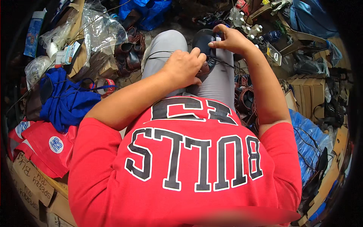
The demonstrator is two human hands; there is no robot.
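A dark shoe [203, 41] rests over my right thigh, its brown laced part [206, 69] nearer to me. My left hand [183, 68] curls against the shoe's near left side, fingers bent and thumb low; part of its grip is hidden. My right hand [232, 39] holds the far right edge, with forefinger stretched past the toe and thumb on the upper. A small white piece [218, 39] shows beside that thumb. Thin black cord [160, 52] crosses my left knee, and more cord lies over the right thigh.
Several brown laced shoes [130, 53] are piled left of my legs, others [247, 98] to the right. Clear plastic [100, 28], a blue cloth bag [70, 102] and red bags [51, 145] lie left. Small bottles [253, 30], cardboard [308, 92] and blue plastic [308, 140] crowd the right.
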